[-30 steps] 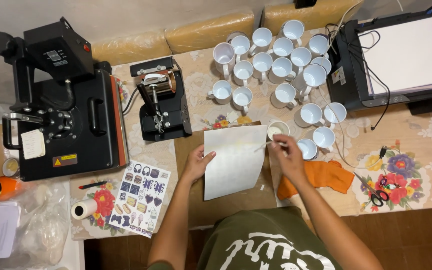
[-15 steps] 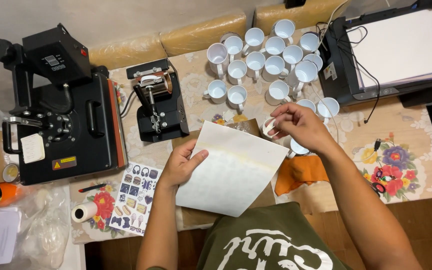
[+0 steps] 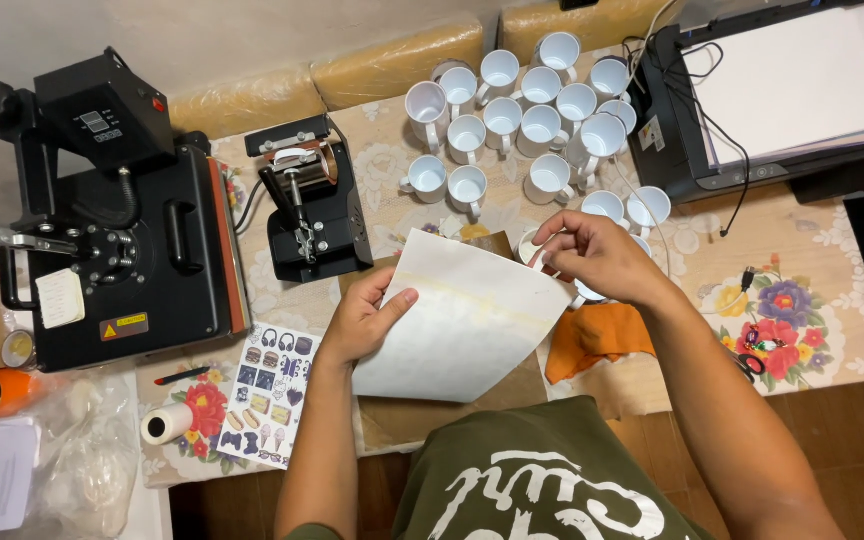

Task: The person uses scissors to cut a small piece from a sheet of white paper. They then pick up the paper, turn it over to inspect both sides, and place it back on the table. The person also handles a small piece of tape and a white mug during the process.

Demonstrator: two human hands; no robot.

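Note:
I hold a white sheet of paper point(image 3: 462, 325) up over the table, tilted, with a faint yellowish band across it. My left hand point(image 3: 364, 320) grips its left edge with the thumb on top. My right hand point(image 3: 592, 255) pinches the sheet's upper right corner, just over a white mug point(image 3: 530, 246) that is partly hidden. Under the sheet lies a brown cardboard piece point(image 3: 422, 420). An orange cloth point(image 3: 592, 335) lies under my right forearm.
Several white mugs point(image 3: 522, 110) stand at the back. A small black mug press point(image 3: 312, 200) and a large black heat press point(image 3: 112, 230) stand to the left. A printer with white paper point(image 3: 792, 90) is at the right. A sticker sheet point(image 3: 272, 390) and tape roll point(image 3: 165, 424) lie near the front edge.
The sheet lay flat on the cardboard a second ago; both hands have lifted and tilted it, and my right hand has risen toward the mugs.

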